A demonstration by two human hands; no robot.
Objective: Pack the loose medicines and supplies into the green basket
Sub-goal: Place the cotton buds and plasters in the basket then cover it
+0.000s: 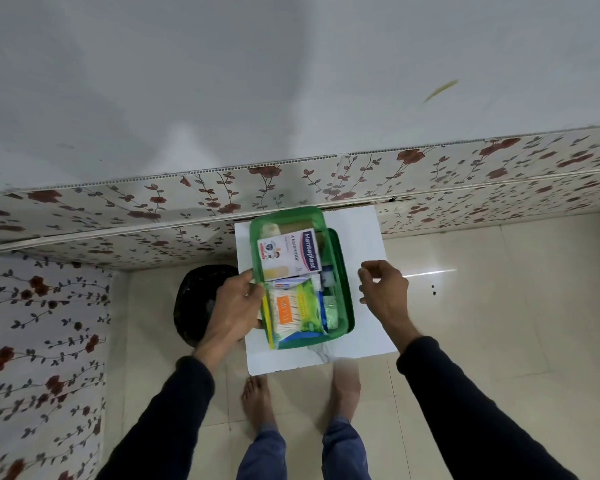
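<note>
The green basket (343, 306) sits on the white desk (368, 334), already filled: a Hansaplast box (289, 256) lies at its far end and a pack of cotton buds (297, 311) at its near end. The left hand (234, 306) grips the basket's left rim, probably to steady it. The right hand (383, 289) hovers just right of the basket, fingers loosely curled, holding nothing. No loose item shows on the desk beside the basket, so packing looks nearly done.
</note>
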